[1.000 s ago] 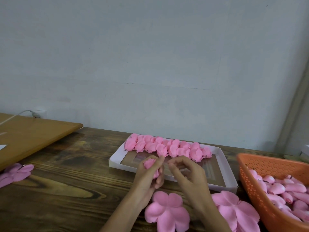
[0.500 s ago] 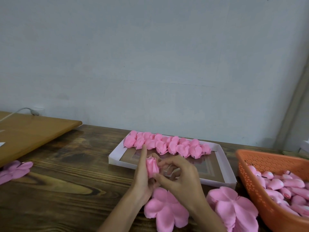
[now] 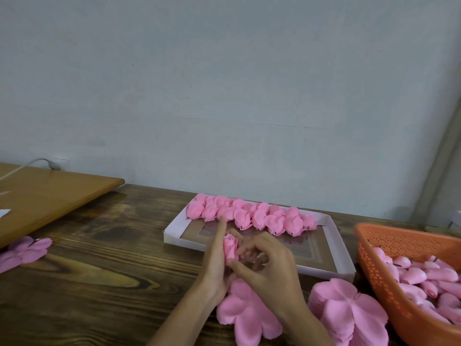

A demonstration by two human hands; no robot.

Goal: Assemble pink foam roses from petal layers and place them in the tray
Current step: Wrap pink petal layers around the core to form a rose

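Closer than a second ago, my right hand (image 3: 272, 268) has its fingers (image 3: 239, 267) pinching the rose bud (image 3: 230, 247) from 3 o'clock — left hand (image 3: 215, 268) holds it upright, tray (image 3: 336, 245) at 12 o'clock.

Hands, two: left hand (image 3: 215, 265) and right hand (image 3: 272, 265), with one rosebud (image 3: 230, 248) between them. One white tray (image 3: 321, 270). In it, finished roses (image 3: 259, 217) in two overlapping rows, about fourteen, packed too closely for a firm figure. Flat petal layers, three heaps: middle heap (image 3: 249, 315), right heap (image 3: 349, 313), left heap (image 3: 23, 250); sheets per heap not countable. One orange basket (image 3: 374, 278). Inside it, rolled buds (image 3: 414, 275), well over a dozen, piled and partly cut off. One table (image 3: 99, 270). One wooden board (image 3: 50, 196). One cable (image 3: 37, 161).
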